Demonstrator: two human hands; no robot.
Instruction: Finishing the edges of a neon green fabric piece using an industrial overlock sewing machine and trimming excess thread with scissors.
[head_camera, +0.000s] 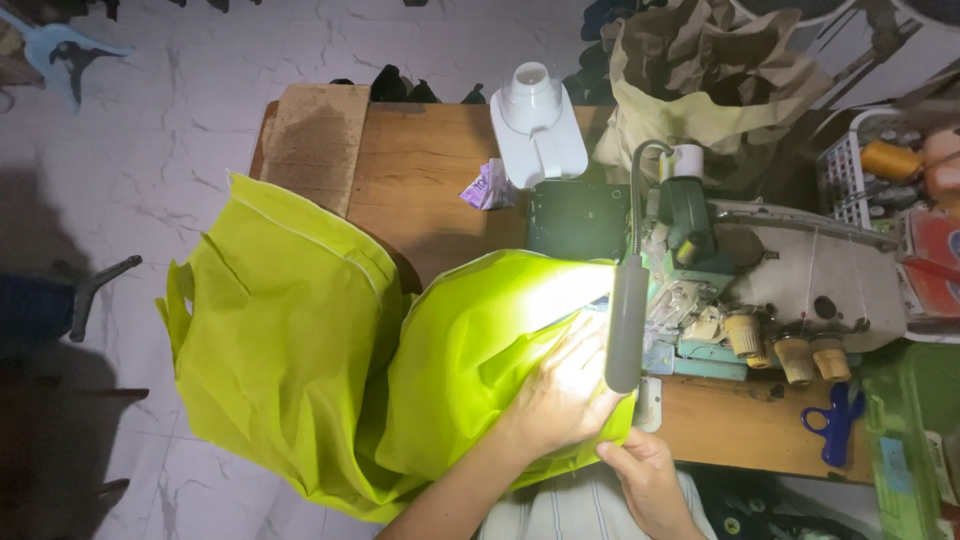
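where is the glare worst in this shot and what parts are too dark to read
Head view: the lamp blows out the lime-green fabric just left of the sewing machine, and the left hand is washed pale. Head view: the left edge of the floor falls into deep shadow. Head view: the right hand sits dimmer at the fabric's near edge.

At centre frame, the left hand (562, 392) lies flat on lime-green fabric (300, 350) under a bright lamp (627, 322), beside the sewing machine (790, 280) at right. The right hand (648, 478), at the bottom edge, seems to pinch the fabric's hem. Blue scissors (835, 422) rest on the wooden table (420, 170).
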